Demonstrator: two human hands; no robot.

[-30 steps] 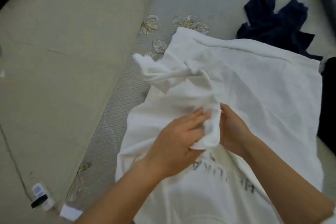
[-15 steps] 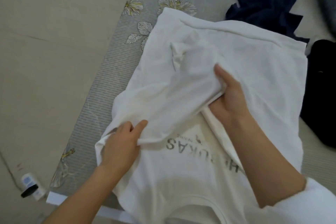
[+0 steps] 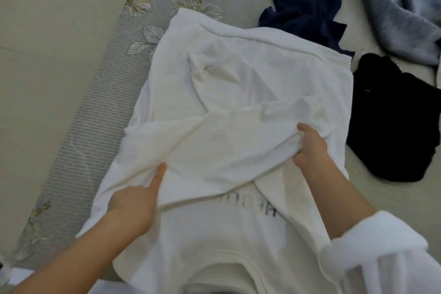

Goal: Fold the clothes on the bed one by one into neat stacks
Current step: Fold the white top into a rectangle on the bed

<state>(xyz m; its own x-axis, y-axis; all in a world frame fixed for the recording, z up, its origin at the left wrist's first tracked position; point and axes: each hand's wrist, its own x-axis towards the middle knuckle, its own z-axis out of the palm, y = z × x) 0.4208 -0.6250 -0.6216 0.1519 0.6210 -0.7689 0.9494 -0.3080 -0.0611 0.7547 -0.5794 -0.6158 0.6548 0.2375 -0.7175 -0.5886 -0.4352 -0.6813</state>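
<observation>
A soft white cotton T-shirt (image 3: 238, 83) lies spread over the middle of the frame on the bed (image 3: 95, 126), whose grey ribbed cover is stitched with pale flowers. A creased flap is folded across its grey printed lettering. The left hand (image 3: 133, 205) pinches the flap's lower edge, thumb on top and fingers hidden beneath. The right hand (image 3: 310, 148) grips bunched cloth, fingers curled under. At upper right lie a crumpled navy garment (image 3: 305, 14), a fuzzy pale-blue one (image 3: 401, 7) and a black one (image 3: 393, 126).

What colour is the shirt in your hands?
White, with grey letters printed on the front. The shirt shows best in the head view, the only one here.
</observation>
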